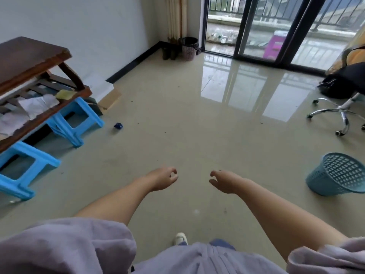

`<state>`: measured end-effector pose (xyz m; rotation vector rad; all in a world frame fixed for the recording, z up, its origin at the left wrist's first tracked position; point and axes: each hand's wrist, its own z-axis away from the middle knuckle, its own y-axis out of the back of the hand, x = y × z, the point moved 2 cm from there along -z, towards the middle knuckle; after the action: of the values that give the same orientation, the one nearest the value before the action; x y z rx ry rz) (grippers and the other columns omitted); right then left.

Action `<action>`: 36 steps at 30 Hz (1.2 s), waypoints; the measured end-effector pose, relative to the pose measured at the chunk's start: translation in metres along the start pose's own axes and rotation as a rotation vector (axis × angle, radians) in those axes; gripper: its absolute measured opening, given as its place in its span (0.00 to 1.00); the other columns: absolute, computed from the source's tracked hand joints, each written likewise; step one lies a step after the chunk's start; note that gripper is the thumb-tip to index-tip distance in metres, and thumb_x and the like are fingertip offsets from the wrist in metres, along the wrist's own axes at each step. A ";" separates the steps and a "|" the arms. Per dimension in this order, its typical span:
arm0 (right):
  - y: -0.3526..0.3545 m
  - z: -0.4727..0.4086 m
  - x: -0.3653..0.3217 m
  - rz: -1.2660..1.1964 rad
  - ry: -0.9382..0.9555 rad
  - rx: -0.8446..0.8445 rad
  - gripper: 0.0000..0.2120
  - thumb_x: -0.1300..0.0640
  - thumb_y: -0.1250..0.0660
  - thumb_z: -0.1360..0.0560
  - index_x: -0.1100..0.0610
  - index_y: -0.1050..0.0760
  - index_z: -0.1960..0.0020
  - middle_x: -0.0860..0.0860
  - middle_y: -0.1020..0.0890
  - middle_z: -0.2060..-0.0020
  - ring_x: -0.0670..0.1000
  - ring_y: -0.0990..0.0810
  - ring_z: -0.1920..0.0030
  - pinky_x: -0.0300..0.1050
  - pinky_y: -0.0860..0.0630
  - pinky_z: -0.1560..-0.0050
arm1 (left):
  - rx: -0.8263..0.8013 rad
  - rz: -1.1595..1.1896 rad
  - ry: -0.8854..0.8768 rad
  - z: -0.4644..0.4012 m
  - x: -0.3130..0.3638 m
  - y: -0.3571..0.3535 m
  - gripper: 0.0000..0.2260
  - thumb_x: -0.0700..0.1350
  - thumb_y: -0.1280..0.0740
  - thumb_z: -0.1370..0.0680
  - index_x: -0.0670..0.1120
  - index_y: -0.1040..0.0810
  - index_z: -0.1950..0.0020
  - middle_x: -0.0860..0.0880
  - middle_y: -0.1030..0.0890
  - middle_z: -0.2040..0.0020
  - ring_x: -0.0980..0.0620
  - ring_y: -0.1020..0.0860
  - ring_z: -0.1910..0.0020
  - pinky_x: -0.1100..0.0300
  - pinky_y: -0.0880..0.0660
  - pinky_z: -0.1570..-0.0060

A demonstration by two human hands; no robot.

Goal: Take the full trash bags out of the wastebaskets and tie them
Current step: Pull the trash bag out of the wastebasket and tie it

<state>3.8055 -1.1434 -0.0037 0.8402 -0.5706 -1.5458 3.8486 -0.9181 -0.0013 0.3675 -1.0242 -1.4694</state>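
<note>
While both bare forearms reach forward over the glossy tiled floor [197, 119], the left hand [164, 179] hangs with its fingers loosely curled, thumb and forefinger tips nearly meeting in a ring, and it holds nothing; the right hand [223, 181] is likewise loose and half curled, holding nothing. The two hands are near each other but apart. A pink lattice wastebasket [189, 49] lined with a black trash bag [189, 40] stands upright in the far corner of the floor, just beside the sliding glass door [262, 28] and the curtain [175, 16]. A blue lattice wastebasket [339, 175] lies tipped on its side near the right edge of the floor, its mouth turned toward the camera, with no bag showing in it. Along the left wall a wooden worktop [29, 54] sits tilted over two blue plastic stools [75, 123], with crumpled paper on its lower shelf. A small blue scrap [118, 125] lies on the floor just beside the farther stool. A swivel chair [343, 95] stands at the right.
</note>
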 end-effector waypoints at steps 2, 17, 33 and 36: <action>0.032 -0.031 0.006 -0.021 -0.014 0.000 0.22 0.49 0.49 0.18 0.57 0.39 0.28 0.56 0.31 0.31 0.58 0.30 0.33 0.50 0.32 0.36 | -0.007 -0.021 -0.012 -0.040 0.001 0.036 0.17 0.54 0.44 0.20 0.48 0.30 0.34 0.45 0.23 0.37 0.45 0.25 0.40 0.55 0.29 0.42; 0.277 -0.307 0.134 0.052 -0.037 -0.019 0.22 0.48 0.49 0.19 0.58 0.39 0.28 0.58 0.31 0.31 0.58 0.30 0.33 0.50 0.33 0.35 | 0.052 0.074 0.061 -0.345 0.021 0.252 0.17 0.54 0.44 0.20 0.47 0.29 0.35 0.46 0.22 0.39 0.46 0.24 0.42 0.54 0.28 0.42; 0.533 -0.618 0.136 -0.008 -0.004 0.043 0.22 0.50 0.48 0.19 0.60 0.38 0.29 0.60 0.29 0.35 0.59 0.29 0.34 0.48 0.33 0.36 | 0.035 0.032 0.047 -0.637 -0.041 0.500 0.17 0.53 0.44 0.20 0.48 0.29 0.35 0.46 0.23 0.38 0.45 0.25 0.41 0.55 0.28 0.42; 0.580 -0.667 0.135 -0.065 -0.021 0.077 0.22 0.50 0.47 0.19 0.59 0.38 0.29 0.60 0.28 0.35 0.59 0.29 0.35 0.48 0.33 0.36 | 0.046 0.005 0.021 -0.693 -0.055 0.558 0.16 0.54 0.45 0.20 0.48 0.28 0.37 0.46 0.22 0.40 0.45 0.24 0.44 0.56 0.29 0.47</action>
<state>4.6873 -1.2936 0.0044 0.9094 -0.6263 -1.6017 4.7308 -1.0465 0.0186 0.4122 -1.0425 -1.4370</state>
